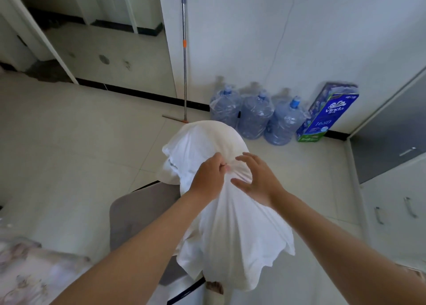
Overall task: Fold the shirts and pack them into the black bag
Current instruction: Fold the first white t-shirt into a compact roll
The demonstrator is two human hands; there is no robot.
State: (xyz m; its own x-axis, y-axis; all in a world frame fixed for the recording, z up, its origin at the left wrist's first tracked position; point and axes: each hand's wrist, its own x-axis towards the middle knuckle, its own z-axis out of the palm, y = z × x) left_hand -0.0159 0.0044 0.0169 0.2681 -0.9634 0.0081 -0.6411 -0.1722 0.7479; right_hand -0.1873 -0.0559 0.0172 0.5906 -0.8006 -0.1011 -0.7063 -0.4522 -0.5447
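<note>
A white shirt (232, 231) hangs in the air in the middle of the view, bunched where it is held, with its upper part draped over to the far side. My left hand (208, 178) grips the gathered cloth at the bunch. Just to the right, my right hand (255, 178) has its fingers spread and lies against the cloth. No black bag is in view.
A grey chair (138, 214) stands below the shirt. Three blue water jugs (254, 118) and a blue tissue pack (327, 113) stand by the far wall, with a mop (184, 58) leaning there. White cabinets (396, 189) are at the right. A floral cloth (30, 272) lies at the bottom left.
</note>
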